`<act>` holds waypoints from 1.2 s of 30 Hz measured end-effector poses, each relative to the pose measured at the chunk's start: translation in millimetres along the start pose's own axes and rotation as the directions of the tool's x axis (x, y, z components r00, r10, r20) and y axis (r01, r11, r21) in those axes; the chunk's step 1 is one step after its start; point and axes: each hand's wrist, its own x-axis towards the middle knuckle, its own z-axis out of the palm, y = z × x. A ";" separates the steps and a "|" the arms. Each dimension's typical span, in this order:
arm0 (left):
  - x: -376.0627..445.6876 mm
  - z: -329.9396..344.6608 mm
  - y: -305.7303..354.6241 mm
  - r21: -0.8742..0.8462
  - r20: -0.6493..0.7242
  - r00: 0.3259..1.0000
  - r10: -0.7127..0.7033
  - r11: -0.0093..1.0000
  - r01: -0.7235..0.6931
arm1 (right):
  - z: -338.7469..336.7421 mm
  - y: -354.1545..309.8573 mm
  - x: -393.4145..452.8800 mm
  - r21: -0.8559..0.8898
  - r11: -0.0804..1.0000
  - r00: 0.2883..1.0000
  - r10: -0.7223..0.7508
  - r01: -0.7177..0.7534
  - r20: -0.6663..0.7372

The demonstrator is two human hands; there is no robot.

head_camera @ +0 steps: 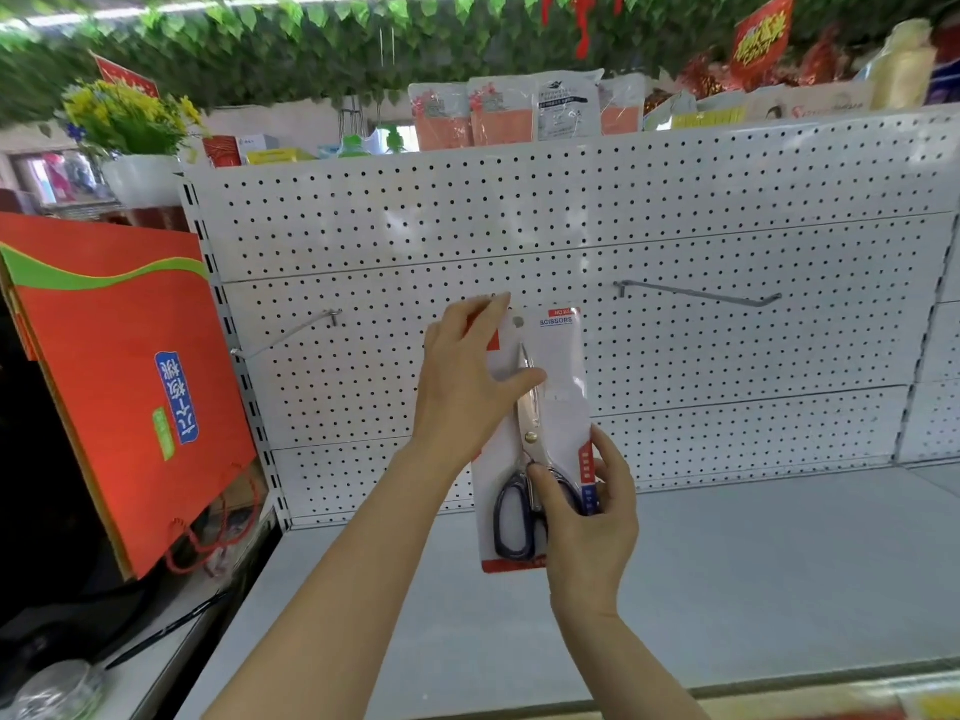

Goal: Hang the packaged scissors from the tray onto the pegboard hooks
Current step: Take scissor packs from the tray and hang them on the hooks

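Both hands held the packaged scissors (550, 407) upright before the pegboard (675, 226) — left hand (467, 387) pinching its top, right hand (587, 517) fingers clamped round its lower end.

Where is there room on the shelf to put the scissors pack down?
The white shelf shows bare room right of the scissors pack, up to the pegboard. A smaller bare patch lies left of the left hand, toward the orange bag. The middle is crowded: the left hand holds the pack's top, the right hand its bottom.
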 end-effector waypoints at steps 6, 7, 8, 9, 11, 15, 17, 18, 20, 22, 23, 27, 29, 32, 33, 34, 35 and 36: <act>-3.8 8.1 -9.3 0.035 -0.013 0.998 0.059 0.998 -0.059 | -5.9 12.4 -3.2 -0.006 1.000 0.999 0.023 -0.024 -0.022; -1.1 9.3 -11.8 0.034 -0.017 0.998 0.060 0.998 -0.060 | -4.3 13.6 -0.6 -0.005 1.000 1.000 0.021 -0.021 -0.021; 2.1 10.3 -14.2 0.035 -0.022 0.998 0.062 0.998 -0.061 | -2.0 15.3 2.7 -0.004 1.000 1.000 0.019 -0.019 -0.018; 5.3 11.3 -16.1 0.037 -0.025 0.998 0.065 0.997 -0.064 | 0.8 17.9 6.4 -0.004 1.000 1.000 0.022 -0.022 -0.013; 11.5 15.4 -21.9 0.046 -0.018 0.998 0.061 0.997 -0.060 | 7.3 24.5 13.3 0.002 0.999 0.999 0.039 -0.039 -0.003; 21.6 29.4 -36.4 0.062 -0.009 0.999 0.046 0.997 -0.045 | 19.2 43.8 28.2 -0.024 0.998 0.998 0.065 -0.065 -0.002; 27.6 35.6 -41.8 0.074 -0.017 0.999 0.041 0.996 -0.040 | 26.0 50.0 38.2 -0.051 0.997 0.998 0.059 -0.059 0.000; 30.5 38.0 -44.7 0.085 -0.018 0.999 0.040 0.996 -0.038 | 29.6 52.8 43.0 -0.065 0.996 0.998 0.057 -0.057 0.002; 36.0 41.7 -50.5 0.103 -0.019 0.999 0.044 0.994 -0.042 | 36.2 58.8 51.7 -0.108 0.993 0.999 0.053 -0.051 0.010; 41.4 44.8 -55.9 0.113 -0.013 0.999 0.050 0.992 -0.049 | 41.6 64.9 60.4 -0.157 0.987 0.999 0.047 -0.043 0.022; 44.1 46.4 -58.3 0.123 -0.006 0.999 0.052 0.991 -0.051 | 43.7 66.9 64.7 -0.173 0.984 0.999 0.045 -0.039 0.031; 52.9 51.0 -66.8 0.183 -0.013 0.997 0.071 0.981 -0.067 | 47.6 71.1 81.5 -0.258 0.966 0.996 0.028 -0.006 0.083; 54.5 51.8 -70.8 0.202 -0.020 0.996 0.087 0.976 -0.081 | 48.0 74.7 87.8 -0.303 0.953 0.994 0.015 0.018 0.108; 57.1 51.4 -75.4 0.259 -0.008 0.995 0.101 0.961 -0.096 | 44.6 79.0 95.1 -0.381 0.922 0.987 -0.012 0.074 0.163; 57.2 50.6 -76.2 0.284 0.002 0.995 0.104 0.953 -0.100 | 41.1 78.9 96.6 -0.419 0.902 0.982 -0.024 0.102 0.187; 55.7 49.6 -76.1 0.311 0.014 0.994 0.104 0.945 -0.104 | 36.1 77.9 98.2 -0.453 0.882 0.978 -0.038 0.130 0.207; 52.4 48.8 -75.6 0.331 0.016 0.994 0.108 0.937 -0.107 | 29.2 75.8 99.8 -0.482 0.861 0.973 -0.056 0.161 0.225; 46.9 48.5 -74.6 0.335 0.005 0.993 0.117 0.935 -0.111 | 20.2 72.4 101.1 -0.514 0.833 0.966 -0.085 0.204 0.246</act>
